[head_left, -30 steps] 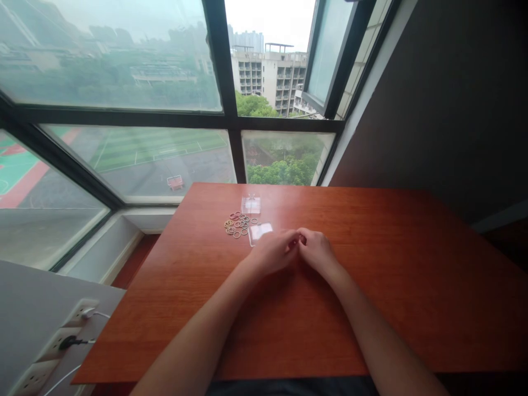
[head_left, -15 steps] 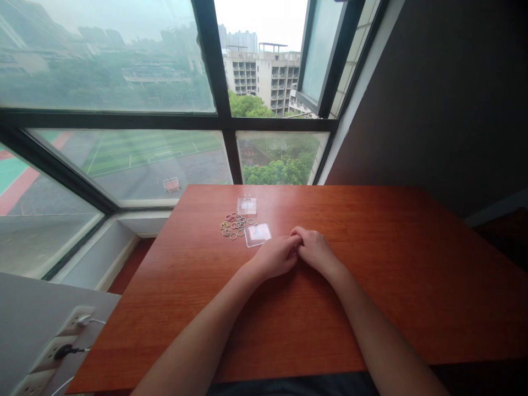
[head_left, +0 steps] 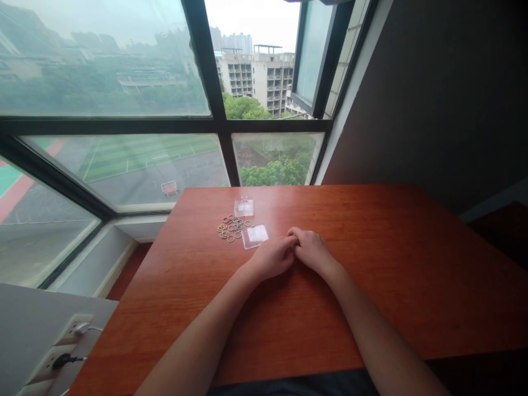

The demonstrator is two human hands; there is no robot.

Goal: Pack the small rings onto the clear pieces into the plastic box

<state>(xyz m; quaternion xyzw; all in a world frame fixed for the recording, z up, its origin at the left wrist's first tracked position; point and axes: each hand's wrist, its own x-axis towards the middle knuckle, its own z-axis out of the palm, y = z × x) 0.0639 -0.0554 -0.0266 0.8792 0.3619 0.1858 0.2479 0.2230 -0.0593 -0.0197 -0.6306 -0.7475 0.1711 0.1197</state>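
My left hand [head_left: 273, 257] and my right hand [head_left: 311, 246] rest together on the table, fingers curled and touching at the tips. Whatever may lie between the fingers is hidden from me. Just left of my left hand lies a flat clear plastic lid or tray [head_left: 255, 236] with a white patch on it. Beyond it is a small clear plastic box [head_left: 244, 208] with what look like tiny pieces at its far edge. A loose pile of small rings [head_left: 231, 227], silvery, yellowish and reddish, is spread beside the two plastic pieces.
The reddish-brown wooden table [head_left: 371, 264] stretches far to the right of my hands. Behind it stands a dark-framed window [head_left: 277, 126], one pane swung open. Wall sockets [head_left: 61, 357] with plugs are at the lower left.
The view has shifted slightly. My hands keep the same touching pose, and the rings and plastic pieces lie as before.
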